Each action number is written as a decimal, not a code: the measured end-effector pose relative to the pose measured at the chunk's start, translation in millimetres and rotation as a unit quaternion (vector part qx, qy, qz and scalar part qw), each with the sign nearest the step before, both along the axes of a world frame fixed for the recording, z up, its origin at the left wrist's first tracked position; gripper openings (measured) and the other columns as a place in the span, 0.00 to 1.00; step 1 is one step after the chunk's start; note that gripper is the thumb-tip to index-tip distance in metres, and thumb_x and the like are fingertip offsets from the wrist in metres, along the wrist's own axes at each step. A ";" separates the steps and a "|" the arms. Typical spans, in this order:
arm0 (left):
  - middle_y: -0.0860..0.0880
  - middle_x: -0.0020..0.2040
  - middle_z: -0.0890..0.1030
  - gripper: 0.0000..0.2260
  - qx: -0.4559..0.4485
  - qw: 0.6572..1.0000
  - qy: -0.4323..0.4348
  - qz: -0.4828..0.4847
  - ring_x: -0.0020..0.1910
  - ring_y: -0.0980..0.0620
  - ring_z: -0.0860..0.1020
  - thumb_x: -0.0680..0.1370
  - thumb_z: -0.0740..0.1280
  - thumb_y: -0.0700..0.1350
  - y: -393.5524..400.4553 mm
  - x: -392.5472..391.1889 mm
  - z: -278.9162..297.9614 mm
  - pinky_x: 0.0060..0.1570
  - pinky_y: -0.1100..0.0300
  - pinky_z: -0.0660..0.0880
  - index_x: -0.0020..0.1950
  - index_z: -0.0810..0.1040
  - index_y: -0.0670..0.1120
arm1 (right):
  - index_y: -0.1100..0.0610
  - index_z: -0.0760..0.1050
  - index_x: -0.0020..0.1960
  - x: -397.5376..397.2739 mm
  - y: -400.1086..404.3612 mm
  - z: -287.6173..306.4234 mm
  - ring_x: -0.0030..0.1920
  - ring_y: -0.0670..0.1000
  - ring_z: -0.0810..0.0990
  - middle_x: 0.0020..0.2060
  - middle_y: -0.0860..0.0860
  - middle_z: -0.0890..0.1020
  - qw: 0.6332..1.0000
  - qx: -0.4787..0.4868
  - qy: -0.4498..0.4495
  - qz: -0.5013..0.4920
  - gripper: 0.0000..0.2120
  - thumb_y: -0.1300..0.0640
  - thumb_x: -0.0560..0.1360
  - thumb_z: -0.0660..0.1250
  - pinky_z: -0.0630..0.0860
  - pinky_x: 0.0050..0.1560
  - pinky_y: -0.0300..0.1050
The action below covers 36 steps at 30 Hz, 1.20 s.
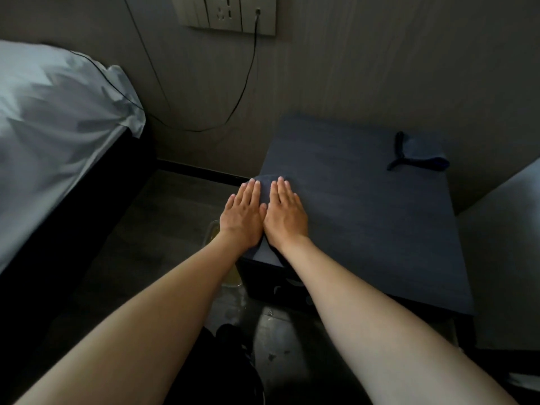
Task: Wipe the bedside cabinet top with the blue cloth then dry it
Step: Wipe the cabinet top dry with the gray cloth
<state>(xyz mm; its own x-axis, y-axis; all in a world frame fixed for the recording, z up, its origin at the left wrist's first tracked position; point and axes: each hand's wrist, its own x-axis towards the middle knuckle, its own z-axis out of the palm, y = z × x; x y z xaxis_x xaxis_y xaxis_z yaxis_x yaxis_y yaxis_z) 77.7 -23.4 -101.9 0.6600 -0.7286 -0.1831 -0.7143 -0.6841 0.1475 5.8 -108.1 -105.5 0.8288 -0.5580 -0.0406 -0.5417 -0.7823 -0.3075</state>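
The dark bedside cabinet top (365, 206) fills the middle right of the head view. A dark blue cloth (265, 190) lies on its near left corner, mostly hidden under my hands. My left hand (242, 217) and my right hand (285, 213) lie side by side on it, fingers straight, palms pressing flat on the cloth. A strip of cloth also shows between my wrists near the cabinet's front edge. A second dark cloth with a strap (418, 154) rests at the far right corner of the top.
A bed with a white sheet (55, 121) stands at the left. A wall socket (230, 13) with a black cable (248, 80) hanging down is behind. Another pale surface (508, 223) is at the right. A clear container (230, 280) sits on the floor beside the cabinet.
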 end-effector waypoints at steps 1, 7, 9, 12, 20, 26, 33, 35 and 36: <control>0.47 0.81 0.39 0.27 -0.002 1.000 -0.003 0.002 0.80 0.50 0.40 0.85 0.42 0.52 -3.4 0.4 -0.2 0.79 0.52 0.43 0.81 0.38 0.44 | 0.62 0.45 0.80 0.7 -3.6 -1.1 0.80 0.52 0.44 0.80 0.56 0.47 1.000 -0.001 -0.004 0.001 0.29 0.51 0.84 0.48 0.45 0.79 0.49; 0.46 0.81 0.37 0.27 0.036 0.998 -0.041 -0.007 0.79 0.50 0.36 0.85 0.41 0.52 -31.5 -0.3 2.5 0.77 0.52 0.38 0.80 0.37 0.43 | 0.61 0.45 0.81 1.1 -29.8 -3.6 0.80 0.51 0.44 0.81 0.56 0.46 1.000 0.004 -0.005 -0.002 0.29 0.51 0.84 0.47 0.45 0.79 0.48; 0.47 0.81 0.37 0.27 0.036 0.998 -0.043 -0.016 0.79 0.49 0.35 0.85 0.41 0.52 -45.1 -5.4 3.6 0.77 0.52 0.38 0.80 0.37 0.43 | 0.61 0.45 0.81 -5.9 -41.9 -2.5 0.80 0.51 0.43 0.81 0.55 0.46 1.000 0.004 -0.007 -0.012 0.29 0.51 0.84 0.47 0.45 0.79 0.48; 0.46 0.81 0.37 0.27 0.024 0.998 -0.039 -0.045 0.79 0.49 0.36 0.85 0.41 0.52 -71.7 -21.8 2.8 0.78 0.51 0.40 0.80 0.37 0.42 | 0.60 0.45 0.81 -27.3 -66.5 -1.5 0.80 0.51 0.43 0.81 0.55 0.45 0.999 0.002 -0.005 -0.034 0.29 0.51 0.84 0.47 0.45 0.79 0.48; 0.47 0.81 0.36 0.27 0.011 0.994 -0.033 -0.105 0.79 0.50 0.36 0.85 0.40 0.52 -159.2 -90.6 2.7 0.79 0.51 0.41 0.80 0.36 0.42 | 0.59 0.44 0.81 -106.4 -145.5 -1.7 0.80 0.50 0.43 0.81 0.54 0.44 0.995 -0.010 0.010 -0.096 0.28 0.50 0.84 0.47 0.45 0.79 0.47; 0.47 0.81 0.35 0.27 0.012 0.989 -0.030 -0.147 0.79 0.50 0.35 0.85 0.40 0.52 -214.7 -147.8 3.3 0.78 0.51 0.40 0.80 0.35 0.42 | 0.59 0.44 0.81 -169.2 -191.1 -0.3 0.80 0.51 0.43 0.81 0.54 0.45 0.989 -0.025 0.020 -0.142 0.28 0.50 0.85 0.47 0.47 0.79 0.48; 0.47 0.81 0.36 0.27 0.005 0.983 -0.016 -0.183 0.79 0.50 0.36 0.85 0.41 0.52 -259.1 -198.0 5.6 0.78 0.52 0.40 0.80 0.36 0.43 | 0.59 0.45 0.81 -224.8 -228.0 4.2 0.80 0.52 0.46 0.81 0.55 0.46 0.982 -0.038 0.052 -0.177 0.29 0.49 0.84 0.47 0.50 0.79 0.50; 0.47 0.81 0.36 0.27 0.001 0.982 -0.005 -0.190 0.79 0.50 0.36 0.85 0.41 0.52 -268.8 -210.2 5.9 0.78 0.52 0.40 0.80 0.36 0.43 | 0.59 0.45 0.81 -237.7 -234.6 8.1 0.80 0.54 0.50 0.81 0.56 0.48 0.980 -0.015 0.050 -0.190 0.29 0.49 0.84 0.48 0.54 0.78 0.51; 0.47 0.81 0.36 0.27 -0.002 0.981 0.002 -0.194 0.79 0.50 0.36 0.85 0.42 0.53 -272.8 -216.4 5.7 0.78 0.52 0.41 0.80 0.36 0.43 | 0.59 0.46 0.81 -244.0 -236.1 10.3 0.79 0.55 0.53 0.80 0.56 0.49 0.978 -0.003 0.047 -0.203 0.29 0.49 0.84 0.48 0.56 0.77 0.52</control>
<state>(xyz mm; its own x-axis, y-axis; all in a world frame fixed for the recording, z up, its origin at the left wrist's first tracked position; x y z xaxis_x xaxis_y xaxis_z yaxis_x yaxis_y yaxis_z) -138.7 -296.3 -96.2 0.3322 -0.9255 -0.1818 -0.9202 -0.3603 0.1531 -238.2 -344.2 -95.2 0.5311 -0.8412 -0.1017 -0.8339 -0.4977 -0.2385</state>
